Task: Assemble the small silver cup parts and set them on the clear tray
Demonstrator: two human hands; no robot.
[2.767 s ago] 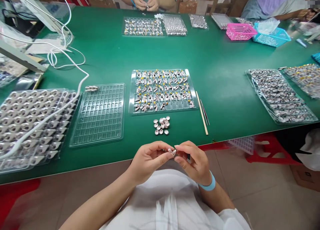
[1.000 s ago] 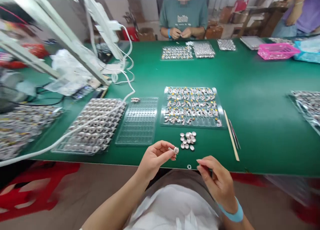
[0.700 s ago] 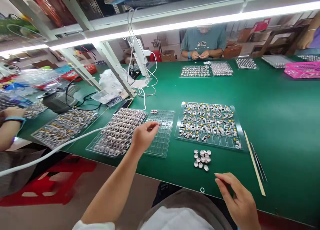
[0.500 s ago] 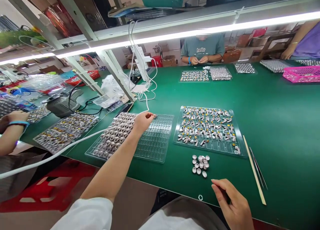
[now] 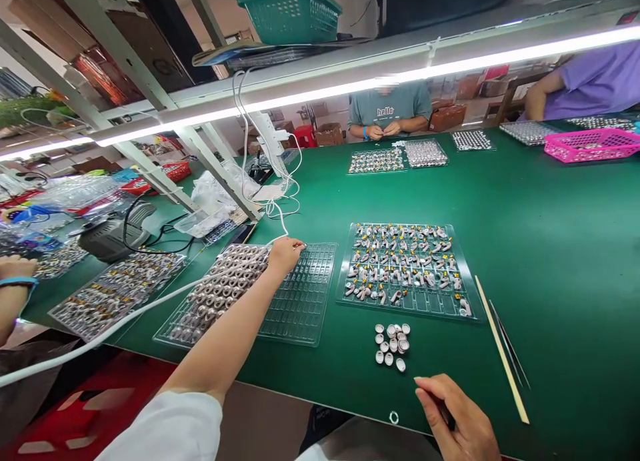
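My left hand (image 5: 286, 255) reaches to the far side of a clear compartment tray (image 5: 305, 314), its thumb and forefinger pinching a small part (image 5: 303, 247) mostly hidden by the fingertips. Rows of round, pale earbud-like shells (image 5: 220, 294) fill the left of that tray. My right hand (image 5: 457, 414) is low over the green table, thumb and forefinger slightly apart with nothing visible between them. Beyond its fingertips is a loose cluster of small white oval caps (image 5: 395, 344). A white ring (image 5: 394, 417) lies near the table edge.
A second clear tray (image 5: 425, 304) bears stemmed earbud pieces with yellow tabs. Right of it lie a wooden stick (image 5: 501, 351) and tweezers (image 5: 510, 344). A white cable (image 5: 125, 314) crosses the left tray. Co-workers sit across and at the left; a lamp bar (image 5: 320, 91) hangs overhead.
The view has shifted, so the table's contents appear a little lower and further left. My left hand keeps its pinch at the tray's far side; my right hand keeps nearly the same pose.
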